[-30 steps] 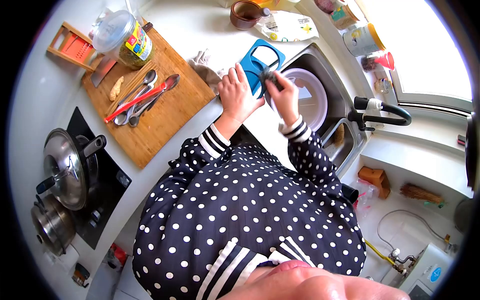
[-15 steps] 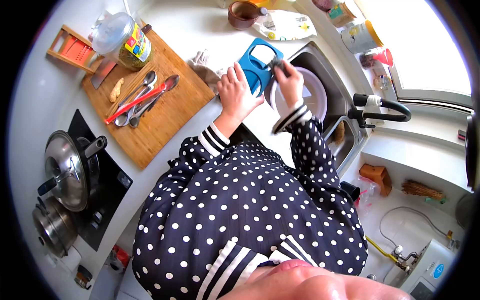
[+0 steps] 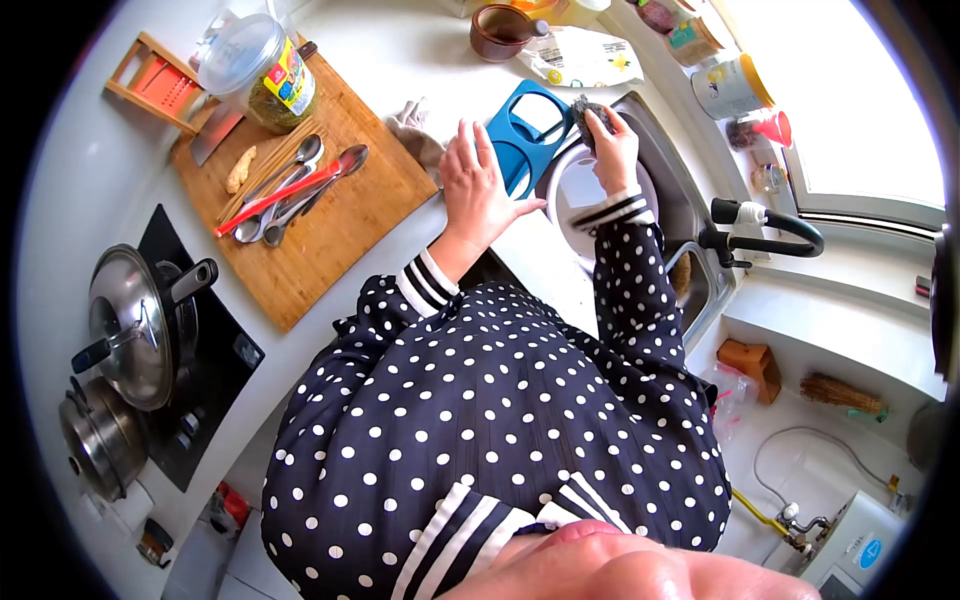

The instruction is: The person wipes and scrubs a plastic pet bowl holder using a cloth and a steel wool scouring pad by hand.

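Observation:
My right hand (image 3: pixel 615 155) pinches a dark grey steel wool scrubber (image 3: pixel 591 120) above the sink's near rim, just right of a blue plastic holder (image 3: pixel 525 125) with large round openings. The holder lies on the white counter beside the sink. My left hand (image 3: pixel 472 190) is open at the holder's left edge, its fingers stretched and thumb spread wide. Whether it touches the holder, I cannot tell. Below my right hand, a white basin (image 3: pixel 645 195) sits inside the steel sink (image 3: pixel 683 170). A crumpled cloth (image 3: pixel 415 135) lies left of my left hand.
A wooden cutting board (image 3: pixel 340 250) at left bears several spoons, chopsticks, a ginger piece, a cleaver and a big jar (image 3: pixel 270 80). Beyond are a brown pot (image 3: pixel 497 35) and a white packet (image 3: pixel 585 58). A black faucet (image 3: pixel 765 230) juts over the sink; a lidded pan (image 3: pixel 130 330) stands on the stove.
My right hand has moved off the blue holder, up and to the right, with the scrubber. My left hand has drawn slightly off the holder and its fingers have opened.

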Tool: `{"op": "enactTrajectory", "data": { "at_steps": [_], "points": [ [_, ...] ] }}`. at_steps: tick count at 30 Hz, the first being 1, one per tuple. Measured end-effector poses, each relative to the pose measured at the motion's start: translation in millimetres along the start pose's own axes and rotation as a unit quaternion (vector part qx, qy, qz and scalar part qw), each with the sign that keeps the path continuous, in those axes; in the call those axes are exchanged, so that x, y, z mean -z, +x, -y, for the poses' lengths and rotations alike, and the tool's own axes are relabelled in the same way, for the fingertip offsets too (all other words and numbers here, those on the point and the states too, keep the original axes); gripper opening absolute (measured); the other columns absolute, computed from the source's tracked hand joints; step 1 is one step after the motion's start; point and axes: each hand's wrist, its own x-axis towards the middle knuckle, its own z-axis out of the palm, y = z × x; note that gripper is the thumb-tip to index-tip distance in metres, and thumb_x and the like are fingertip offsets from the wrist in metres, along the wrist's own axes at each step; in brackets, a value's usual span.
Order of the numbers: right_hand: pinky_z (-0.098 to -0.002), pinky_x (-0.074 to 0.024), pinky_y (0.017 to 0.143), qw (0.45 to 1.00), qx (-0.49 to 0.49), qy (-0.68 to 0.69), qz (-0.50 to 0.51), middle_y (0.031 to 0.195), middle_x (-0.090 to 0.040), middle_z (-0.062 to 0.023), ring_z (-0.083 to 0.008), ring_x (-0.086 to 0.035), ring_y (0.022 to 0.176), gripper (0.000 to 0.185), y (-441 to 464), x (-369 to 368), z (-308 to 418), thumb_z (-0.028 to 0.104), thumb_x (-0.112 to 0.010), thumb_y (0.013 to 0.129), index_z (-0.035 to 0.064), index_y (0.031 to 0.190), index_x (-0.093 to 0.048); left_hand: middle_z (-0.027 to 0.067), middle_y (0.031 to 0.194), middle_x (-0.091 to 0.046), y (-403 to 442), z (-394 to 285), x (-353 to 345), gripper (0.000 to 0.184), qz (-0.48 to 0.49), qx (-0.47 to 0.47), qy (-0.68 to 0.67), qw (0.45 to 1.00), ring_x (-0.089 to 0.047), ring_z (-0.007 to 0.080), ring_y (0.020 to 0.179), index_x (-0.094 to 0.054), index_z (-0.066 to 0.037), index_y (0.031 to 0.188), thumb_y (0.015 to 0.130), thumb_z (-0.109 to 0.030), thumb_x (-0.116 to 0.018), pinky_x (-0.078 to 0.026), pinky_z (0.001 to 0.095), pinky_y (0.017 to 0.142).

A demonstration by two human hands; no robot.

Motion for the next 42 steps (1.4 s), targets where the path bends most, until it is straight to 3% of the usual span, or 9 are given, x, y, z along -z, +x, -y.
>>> {"op": "enactTrajectory", "data": {
  "at_steps": [2, 6, 10, 19, 22, 26, 31, 39, 42],
  "points": [
    [-0.0172, -0.0419, 0.053, 0.999, 0.005, 0.009, 0.04, 0.087, -0.067, -0.0027, -0.0035, -0.054, 0.065, 0.036, -14, 0, -3, 0.014, -0.07, 0.083, -0.0025, 0.115, -0.062, 0.0235, 0.13, -0.035, -10, -2, 13, 0.12, 0.019, 0.017, -0.001, 1.0, -0.037, 0.037, 0.12, -0.025, 0.012, 0.136, 0.054, -0.058, -0.08, -0.031, 0.0466, 0.101],
    [-0.0312, -0.0489, 0.083, 0.959, 0.167, -0.197, 0.116, 0.101, -0.069, -0.015, -0.0202, -0.066, 0.092, 0.041, -52, 8, -16, 0.018, -0.073, 0.079, 0.0011, 0.115, -0.063, 0.0216, 0.125, -0.037, -22, 5, 5, 0.112, 0.035, 0.022, -0.056, 0.998, -0.041, 0.0346, 0.112, -0.025, 0.013, 0.134, 0.057, -0.045, -0.083, -0.034, 0.0456, 0.099],
    [-0.0377, -0.0494, 0.071, 0.912, 0.235, -0.324, 0.088, 0.086, -0.062, -0.0128, -0.0342, -0.061, 0.079, 0.03, -63, -29, 13, 0.025, -0.071, 0.078, 0.0116, 0.105, -0.066, 0.0232, 0.123, -0.04, -22, 6, 0, 0.103, 0.024, 0.028, -0.089, 0.995, -0.042, 0.036, 0.108, -0.028, 0.01, 0.135, 0.061, -0.039, -0.081, -0.036, 0.0418, 0.097],
    [-0.038, -0.0501, 0.074, 0.892, 0.182, -0.391, 0.138, 0.088, -0.064, -0.0117, -0.0304, -0.064, 0.083, 0.031, -53, -19, 8, 0.025, -0.072, 0.076, 0.0128, 0.105, -0.069, 0.021, 0.123, -0.039, -21, 6, 1, 0.105, 0.031, 0.047, -0.091, 0.994, -0.042, 0.0348, 0.109, -0.027, 0.009, 0.135, 0.06, -0.04, -0.081, -0.036, 0.0434, 0.096],
    [-0.038, -0.0495, 0.075, 0.891, 0.244, -0.365, 0.115, 0.092, -0.064, -0.0126, -0.0318, -0.063, 0.086, 0.035, -42, -52, 13, 0.027, -0.07, 0.077, 0.0111, 0.108, -0.067, 0.0206, 0.124, -0.039, -22, 6, 2, 0.105, 0.028, 0.047, -0.095, 0.994, -0.042, 0.0351, 0.11, -0.026, 0.009, 0.136, 0.06, -0.039, -0.081, -0.035, 0.0434, 0.097],
    [-0.0377, -0.0495, 0.076, 0.89, 0.154, -0.387, 0.187, 0.092, -0.064, -0.0139, -0.0306, -0.064, 0.086, 0.036, -37, -20, 3, 0.028, -0.071, 0.077, 0.0116, 0.109, -0.068, 0.0206, 0.125, -0.038, -21, 4, 3, 0.105, 0.029, 0.056, -0.097, 0.993, -0.041, 0.0349, 0.111, -0.026, 0.008, 0.136, 0.06, -0.037, -0.082, -0.035, 0.0431, 0.098],
    [-0.0365, -0.0487, 0.078, 0.887, 0.226, -0.362, 0.176, 0.093, -0.064, -0.0139, -0.0318, -0.062, 0.089, 0.035, -35, -50, 11, 0.03, -0.071, 0.078, 0.0134, 0.108, -0.068, 0.0206, 0.125, -0.038, -21, 6, 2, 0.106, 0.036, 0.054, -0.098, 0.993, -0.04, 0.0348, 0.112, -0.026, 0.009, 0.136, 0.059, -0.037, -0.083, -0.034, 0.043, 0.099],
    [-0.0348, -0.0487, 0.081, 0.9, 0.16, -0.348, 0.206, 0.094, -0.065, -0.0177, -0.0317, -0.064, 0.089, 0.037, -22, -31, 8, 0.026, -0.075, 0.075, 0.0067, 0.106, -0.069, 0.0204, 0.125, -0.038, -16, 7, -1, 0.106, 0.043, 0.065, -0.113, 0.991, -0.039, 0.0363, 0.115, -0.025, 0.007, 0.137, 0.059, -0.034, -0.083, -0.033, 0.0453, 0.1],
    [-0.0371, -0.0478, 0.083, 0.904, 0.248, -0.307, 0.163, 0.099, -0.064, -0.0193, -0.034, -0.062, 0.092, 0.037, -11, -70, 6, 0.03, -0.072, 0.076, 0.0066, 0.105, -0.068, 0.0201, 0.126, -0.037, -15, 6, 1, 0.103, 0.034, 0.065, -0.125, 0.989, -0.039, 0.0371, 0.115, -0.025, 0.006, 0.137, 0.059, -0.032, -0.082, -0.033, 0.0459, 0.1]
  ]
}}
